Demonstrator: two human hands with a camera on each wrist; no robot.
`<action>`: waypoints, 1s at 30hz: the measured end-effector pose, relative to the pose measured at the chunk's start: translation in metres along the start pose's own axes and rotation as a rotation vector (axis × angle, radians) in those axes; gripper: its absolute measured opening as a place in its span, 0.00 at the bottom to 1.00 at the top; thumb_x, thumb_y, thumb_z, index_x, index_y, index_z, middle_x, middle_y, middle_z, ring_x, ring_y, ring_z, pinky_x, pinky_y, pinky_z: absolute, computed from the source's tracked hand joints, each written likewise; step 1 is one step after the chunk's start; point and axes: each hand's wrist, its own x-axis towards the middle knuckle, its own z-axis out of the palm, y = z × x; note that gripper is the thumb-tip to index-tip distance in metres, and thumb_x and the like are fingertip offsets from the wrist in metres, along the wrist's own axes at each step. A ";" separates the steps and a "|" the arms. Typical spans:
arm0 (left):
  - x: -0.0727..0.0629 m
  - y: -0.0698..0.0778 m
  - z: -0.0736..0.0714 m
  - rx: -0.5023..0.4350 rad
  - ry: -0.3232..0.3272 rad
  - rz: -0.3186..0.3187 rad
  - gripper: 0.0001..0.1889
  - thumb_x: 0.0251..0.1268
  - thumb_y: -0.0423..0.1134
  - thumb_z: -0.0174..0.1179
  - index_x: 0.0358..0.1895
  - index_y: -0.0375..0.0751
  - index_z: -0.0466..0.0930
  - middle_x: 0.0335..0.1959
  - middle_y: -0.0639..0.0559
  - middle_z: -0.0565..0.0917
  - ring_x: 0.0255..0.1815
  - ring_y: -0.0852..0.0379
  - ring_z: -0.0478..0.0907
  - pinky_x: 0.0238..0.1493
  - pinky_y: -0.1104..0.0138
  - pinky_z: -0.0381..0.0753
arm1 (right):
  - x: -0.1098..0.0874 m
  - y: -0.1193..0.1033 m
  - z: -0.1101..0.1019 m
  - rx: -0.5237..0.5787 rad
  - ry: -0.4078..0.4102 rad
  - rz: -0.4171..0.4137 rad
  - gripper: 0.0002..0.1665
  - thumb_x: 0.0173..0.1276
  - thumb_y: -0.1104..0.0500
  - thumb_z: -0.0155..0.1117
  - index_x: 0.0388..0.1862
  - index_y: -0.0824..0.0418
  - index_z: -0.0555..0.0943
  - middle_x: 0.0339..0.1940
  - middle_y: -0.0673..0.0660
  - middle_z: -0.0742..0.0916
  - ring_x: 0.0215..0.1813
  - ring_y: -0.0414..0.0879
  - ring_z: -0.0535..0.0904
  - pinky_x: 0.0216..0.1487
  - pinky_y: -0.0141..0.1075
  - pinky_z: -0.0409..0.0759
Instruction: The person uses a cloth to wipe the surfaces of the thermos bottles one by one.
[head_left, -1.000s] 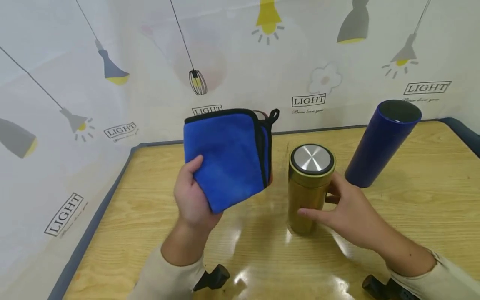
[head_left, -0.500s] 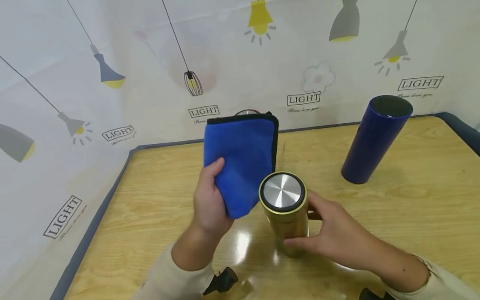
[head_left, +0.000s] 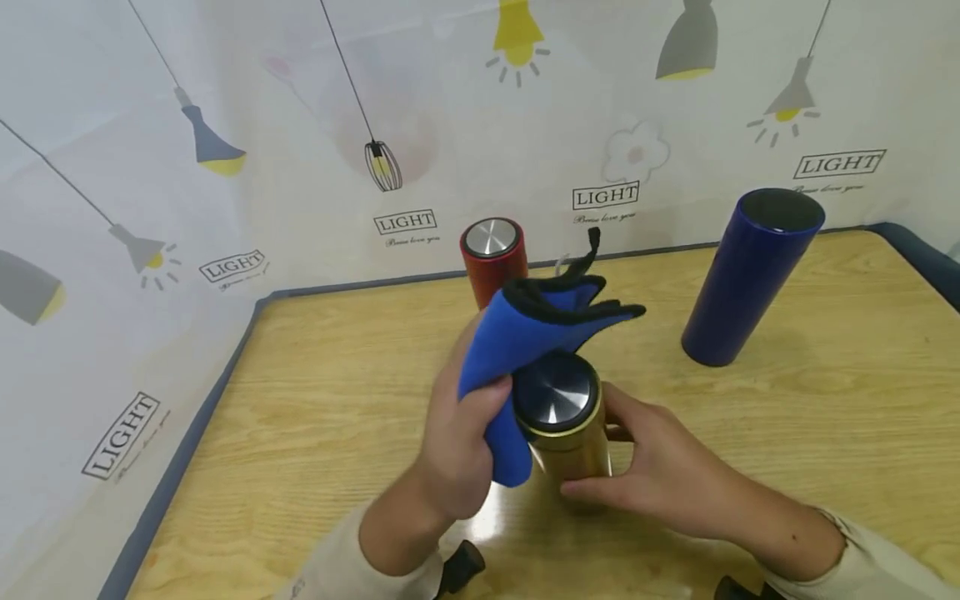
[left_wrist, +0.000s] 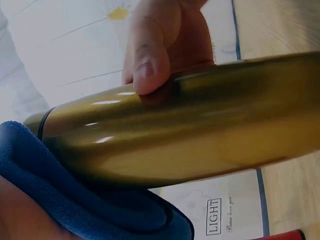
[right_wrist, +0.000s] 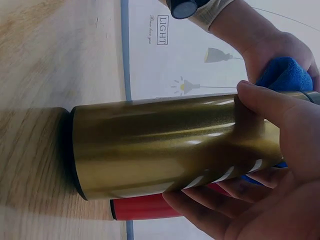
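My left hand grips a folded blue cloth with black edging. The cloth lies against the lid and upper side of a gold thermos, bunched with its loose folds fanning over the lid's far side. Fingers and thumb of my right hand hold the thermos from the right, roughly upright. In the left wrist view, the cloth presses along the thermos just below its lid seam. The right wrist view shows the dark base of the thermos right at the wooden tabletop.
A red thermos with a silver lid stands behind the cloth, its lower part hidden. At the back right stands a dark blue thermos. Behind the wooden table hangs a white backdrop printed with lamps.
The gold thermos came nearer and to the left with my right hand. My left hand moved right, bringing the cloth from beside the thermos onto its top, and the red thermos came into sight.
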 end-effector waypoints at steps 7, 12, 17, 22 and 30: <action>0.000 -0.009 0.002 0.148 -0.109 0.237 0.31 0.56 0.29 0.39 0.68 0.29 0.65 0.64 0.34 0.74 0.62 0.43 0.73 0.66 0.52 0.73 | 0.001 0.002 -0.003 -0.004 0.001 0.002 0.42 0.52 0.42 0.80 0.64 0.50 0.72 0.53 0.42 0.86 0.56 0.41 0.83 0.54 0.45 0.83; 0.000 -0.012 0.001 0.285 -0.147 0.368 0.31 0.56 0.31 0.42 0.68 0.32 0.65 0.68 0.36 0.73 0.67 0.43 0.72 0.68 0.50 0.72 | 0.002 0.004 -0.004 -0.004 -0.002 -0.017 0.42 0.52 0.42 0.79 0.64 0.50 0.72 0.55 0.43 0.85 0.57 0.42 0.83 0.54 0.45 0.84; 0.002 -0.010 0.001 0.503 -0.158 0.408 0.31 0.55 0.36 0.47 0.67 0.37 0.71 0.68 0.42 0.74 0.71 0.47 0.69 0.70 0.51 0.69 | 0.004 0.009 -0.004 0.016 -0.004 -0.020 0.46 0.52 0.43 0.80 0.67 0.51 0.70 0.59 0.46 0.84 0.59 0.44 0.82 0.54 0.43 0.84; 0.005 -0.010 0.001 0.681 -0.192 0.423 0.31 0.56 0.44 0.49 0.66 0.43 0.75 0.70 0.47 0.73 0.74 0.49 0.66 0.72 0.52 0.67 | 0.008 0.015 -0.006 0.077 -0.040 -0.032 0.48 0.55 0.45 0.78 0.72 0.45 0.66 0.65 0.45 0.79 0.64 0.44 0.77 0.54 0.42 0.83; 0.012 -0.013 0.001 0.721 -0.239 0.478 0.30 0.64 0.51 0.45 0.66 0.43 0.76 0.69 0.47 0.75 0.75 0.48 0.66 0.75 0.53 0.63 | 0.015 0.020 -0.008 0.085 -0.067 -0.082 0.53 0.57 0.48 0.77 0.76 0.41 0.58 0.68 0.43 0.75 0.64 0.40 0.74 0.57 0.37 0.80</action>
